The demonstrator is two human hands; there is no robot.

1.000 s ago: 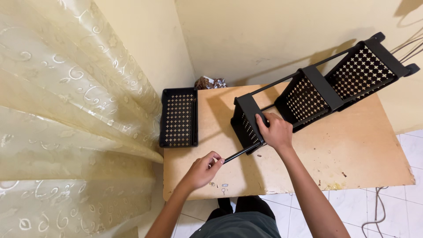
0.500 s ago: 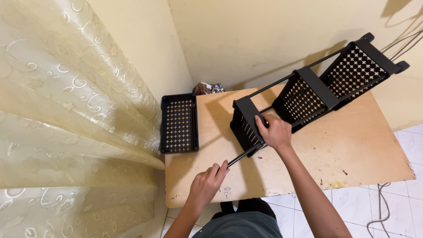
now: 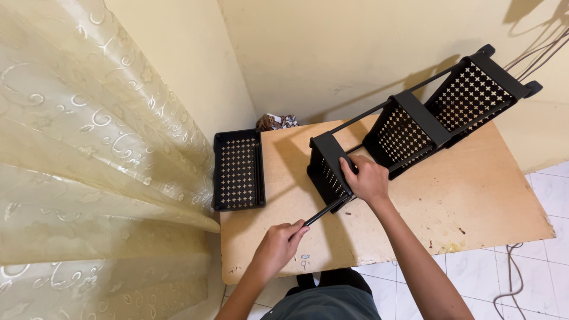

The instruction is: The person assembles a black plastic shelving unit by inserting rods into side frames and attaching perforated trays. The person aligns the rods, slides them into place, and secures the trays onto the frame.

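Mostly built: your right hand [image 3: 367, 181] grips the black perforated plastic rack [image 3: 415, 121] mid-table, your left hand [image 3: 277, 248] pinches a thin black rod [image 3: 325, 212] at its near corner; one black perforated tray [image 3: 238, 170] lies unattached far left.

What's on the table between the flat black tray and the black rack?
Nothing: in the head view, only bare tan tabletop lies between the loose black perforated tray and the black rack.
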